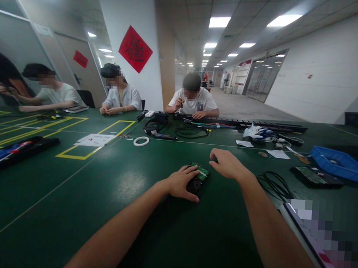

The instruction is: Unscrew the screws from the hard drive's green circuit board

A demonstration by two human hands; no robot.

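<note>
A small black device with a green circuit board (pixel 203 172) lies on the green table (pixel 107 210), in front of me. My left hand (pixel 182 182) rests over its left side, fingers spread across the board and thumb along the near edge, holding it. Just right of the device and a little above the table is my right hand (pixel 225 163), its fingers curled and thumb and index close together. Whether anything small is between those fingertips cannot be made out. The left palm hides part of the device.
A white tape ring (pixel 141 141), black cables (pixel 191 131) and a long black bar (pixel 243 123) lie farther back. At right are a blue tray (pixel 341 163), another circuit board unit (pixel 316 176), coiled cable (pixel 274 186) and a pixelated screen. Three people sit across the table.
</note>
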